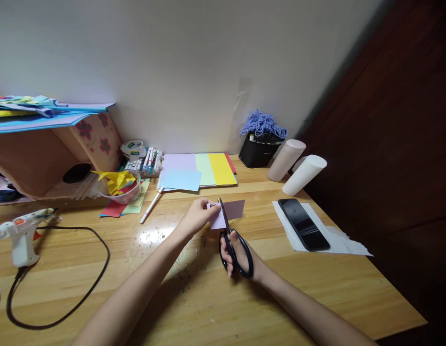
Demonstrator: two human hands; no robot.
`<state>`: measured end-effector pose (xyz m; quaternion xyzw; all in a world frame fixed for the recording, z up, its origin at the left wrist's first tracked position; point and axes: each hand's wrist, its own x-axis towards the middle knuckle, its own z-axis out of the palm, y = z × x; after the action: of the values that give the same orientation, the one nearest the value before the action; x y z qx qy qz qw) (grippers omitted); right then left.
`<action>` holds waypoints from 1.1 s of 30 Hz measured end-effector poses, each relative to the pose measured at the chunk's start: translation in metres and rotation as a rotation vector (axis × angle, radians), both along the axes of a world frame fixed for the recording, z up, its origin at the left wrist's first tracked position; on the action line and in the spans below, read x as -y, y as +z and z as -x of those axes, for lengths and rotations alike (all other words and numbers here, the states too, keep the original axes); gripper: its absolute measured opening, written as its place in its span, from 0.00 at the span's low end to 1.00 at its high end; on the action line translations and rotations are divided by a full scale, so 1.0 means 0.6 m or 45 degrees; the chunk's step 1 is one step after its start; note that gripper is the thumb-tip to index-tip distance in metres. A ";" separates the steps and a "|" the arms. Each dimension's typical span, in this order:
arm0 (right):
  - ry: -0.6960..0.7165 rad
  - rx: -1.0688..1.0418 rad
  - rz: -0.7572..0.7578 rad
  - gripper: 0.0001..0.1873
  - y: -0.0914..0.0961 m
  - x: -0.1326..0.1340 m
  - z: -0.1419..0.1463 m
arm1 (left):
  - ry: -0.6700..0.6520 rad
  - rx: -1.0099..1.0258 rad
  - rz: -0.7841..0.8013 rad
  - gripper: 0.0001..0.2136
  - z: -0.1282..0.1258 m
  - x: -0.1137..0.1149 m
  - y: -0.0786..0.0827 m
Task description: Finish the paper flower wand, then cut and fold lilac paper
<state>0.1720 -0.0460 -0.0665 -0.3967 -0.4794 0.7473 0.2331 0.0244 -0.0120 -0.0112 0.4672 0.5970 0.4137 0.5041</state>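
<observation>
My left hand (201,214) pinches the left part of a small piece of lilac paper (234,210) above the middle of the wooden table. In my right hand (240,252) is a pair of scissors (247,262) with black handles, my thumb and fingers through the loops. Its blades point away from me and cross the paper just right of my left fingertips. The blades look nearly closed; how far the cut runs I cannot tell.
A hot glue gun (23,235) with a looping black cable lies left. Behind are a bowl of yellow scraps (120,187), a marker (151,205), coloured paper sheets (181,180) and a black bag (259,151) with blue yarn. Two cylinders (305,174) and a phone (304,225) stand or lie right.
</observation>
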 end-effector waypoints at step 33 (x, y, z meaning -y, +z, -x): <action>0.098 -0.291 -0.015 0.34 -0.026 0.005 0.003 | 1.039 -1.134 -0.037 0.15 0.354 0.044 0.032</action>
<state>0.1701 -0.0491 -0.0822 -0.2887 -0.4690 0.7933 0.2597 -0.1878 -0.0383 0.0083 0.3355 0.8761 0.3463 -0.0001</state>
